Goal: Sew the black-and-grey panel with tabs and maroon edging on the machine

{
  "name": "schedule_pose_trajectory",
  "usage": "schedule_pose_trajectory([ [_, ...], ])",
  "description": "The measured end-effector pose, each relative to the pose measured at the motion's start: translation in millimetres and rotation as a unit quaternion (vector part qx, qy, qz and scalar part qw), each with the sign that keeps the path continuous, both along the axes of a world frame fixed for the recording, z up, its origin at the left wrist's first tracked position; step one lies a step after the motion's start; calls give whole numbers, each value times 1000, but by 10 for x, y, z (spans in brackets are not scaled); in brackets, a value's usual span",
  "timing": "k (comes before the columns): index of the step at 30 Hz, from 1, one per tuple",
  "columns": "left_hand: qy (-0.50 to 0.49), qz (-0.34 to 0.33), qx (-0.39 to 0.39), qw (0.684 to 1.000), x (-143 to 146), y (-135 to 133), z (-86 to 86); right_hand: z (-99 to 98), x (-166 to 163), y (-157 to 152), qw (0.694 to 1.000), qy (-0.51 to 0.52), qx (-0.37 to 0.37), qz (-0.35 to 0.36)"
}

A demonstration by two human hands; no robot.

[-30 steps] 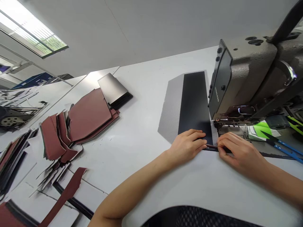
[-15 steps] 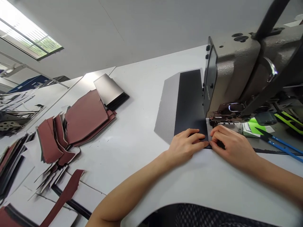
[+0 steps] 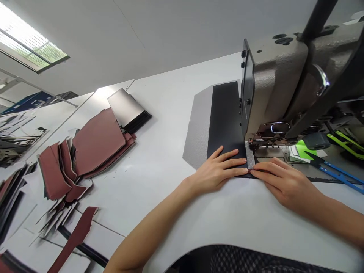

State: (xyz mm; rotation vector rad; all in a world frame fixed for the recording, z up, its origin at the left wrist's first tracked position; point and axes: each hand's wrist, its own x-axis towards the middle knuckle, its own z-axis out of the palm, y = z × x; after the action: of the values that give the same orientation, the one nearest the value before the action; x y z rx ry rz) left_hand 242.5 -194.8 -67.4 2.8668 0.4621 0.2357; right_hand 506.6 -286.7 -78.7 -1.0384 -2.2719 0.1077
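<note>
Far left: window (image 3: 32, 43) in grey wall (image 3: 170, 38); maroon pieces (image 3: 99, 142) stacked on white table (image 3: 159, 151). Left hand (image 3: 216, 172) spread flat on black panel (image 3: 224, 113) over grey mesh (image 3: 196, 129). Right hand (image 3: 286, 182) at maroon strip (image 3: 250, 171), can't tell if pinching; sewing machine (image 3: 273, 87) just beyond.

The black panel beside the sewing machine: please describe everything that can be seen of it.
The black panel is long, straight-sided, smooth and slightly glossy, perhaps leather-like. It lies flat over a grey textured sheet, which shows on both sides of it. The sewing machine hides part of its right edge. The left hand rests spread on its near end, partly covering it.
</note>
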Motion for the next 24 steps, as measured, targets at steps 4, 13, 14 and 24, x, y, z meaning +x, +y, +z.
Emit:
schedule_pose_trajectory([
  [4,35,-6,16,999,21,-17,41,-13,24,-3,999,19,-26,-6],
  [13,49,-13,55,997,51,-10,39,35,145,-26,999,22,-3,-30],
  [14,50,-13,59,997,52,-9,33,37,143,-24,999,18,-1,-26],
  [24,30,-4,92,995,104,1,-8,2,47,-27,994,-91,51,-34],
])
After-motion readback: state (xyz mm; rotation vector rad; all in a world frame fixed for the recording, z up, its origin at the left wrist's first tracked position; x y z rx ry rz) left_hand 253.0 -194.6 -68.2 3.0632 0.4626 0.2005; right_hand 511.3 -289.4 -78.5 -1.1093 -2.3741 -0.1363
